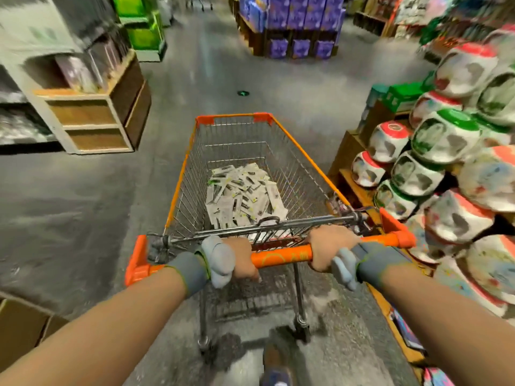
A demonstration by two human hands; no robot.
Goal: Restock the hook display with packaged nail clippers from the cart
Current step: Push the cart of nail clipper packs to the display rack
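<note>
A wire shopping cart [178,188] with orange trim stands in front of me in a store aisle. A loose pile of white packaged nail clippers [242,193] lies on its basket floor. My left hand [237,257] grips the orange cart handle [281,256] left of its middle. My right hand [328,246] grips the same handle further right. Both wrists wear grey bands with a pale device. No hook display is in view.
A wooden shelf unit [94,115] stands at left. Stacked round packaged goods [446,151] crowd the right side, close to the cart. A pallet of purple boxes [295,26] sits ahead in the aisle. A cardboard box [19,327] is at lower left. My shoe [276,363] shows below.
</note>
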